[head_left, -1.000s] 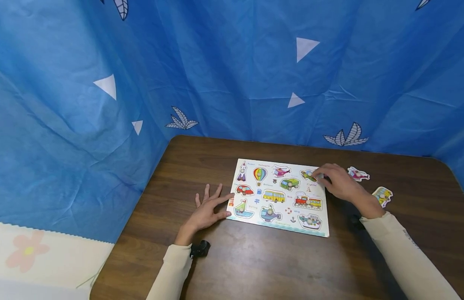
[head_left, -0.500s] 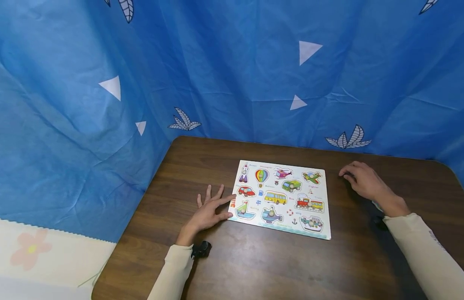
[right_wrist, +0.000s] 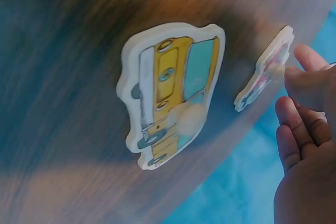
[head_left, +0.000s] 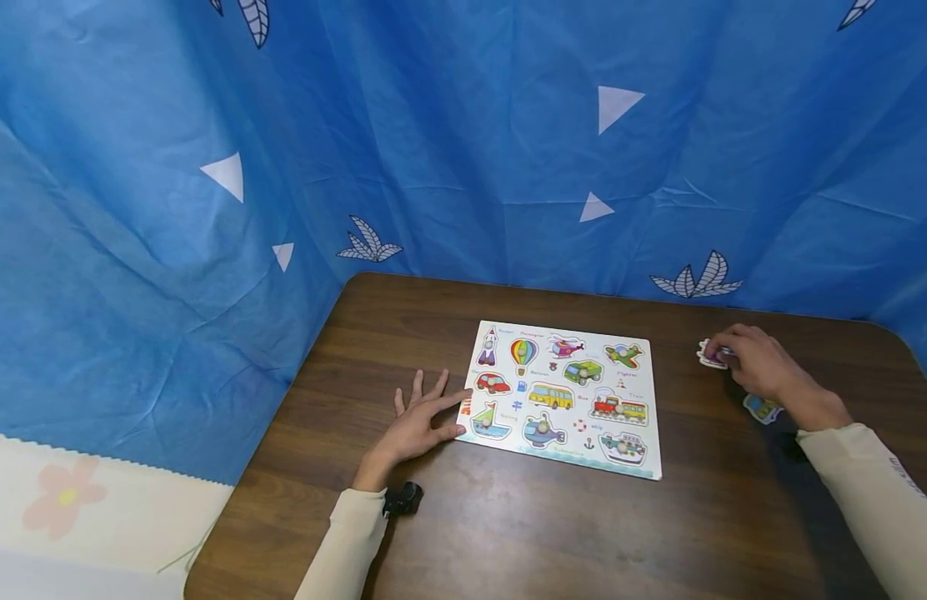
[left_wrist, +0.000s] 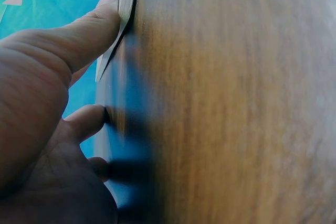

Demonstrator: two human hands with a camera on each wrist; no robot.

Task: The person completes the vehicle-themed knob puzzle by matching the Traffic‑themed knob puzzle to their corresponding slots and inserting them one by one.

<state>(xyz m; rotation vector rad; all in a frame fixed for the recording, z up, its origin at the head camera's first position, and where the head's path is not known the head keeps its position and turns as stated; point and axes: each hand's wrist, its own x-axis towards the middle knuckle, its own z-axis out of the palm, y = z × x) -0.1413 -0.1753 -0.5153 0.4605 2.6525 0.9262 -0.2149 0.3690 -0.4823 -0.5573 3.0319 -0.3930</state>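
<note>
My left hand [head_left: 409, 429] lies with its fingers spread at the left side of a white puzzle board [head_left: 568, 458], thumb and index finger on its edge. In the left wrist view, the thumb [left_wrist: 97, 27] presses against the board's edge. Over at the right, my right hand [head_left: 764, 367] has its thumb and fingertips at the knob of a pink helicopter puzzle piece [head_left: 709, 356]. The right wrist view shows this helicopter piece [right_wrist: 265, 74] with the thumb tip at its knob. A yellow vehicle puzzle piece [head_left: 764, 409] with a round knob lies just below the right hand.
Printed vehicles with knobs, including a plane [head_left: 623, 356] and a train [head_left: 618, 407], cover the board. It lies flat on a brown wooden table [head_left: 553, 533]. A blue curtain [head_left: 463, 150] hangs behind the table's far edge.
From the plane at the board's upper right corner, the right hand has moved right to the helicopter piece. The left hand has stayed at the board's edge. The head view has shifted slightly.
</note>
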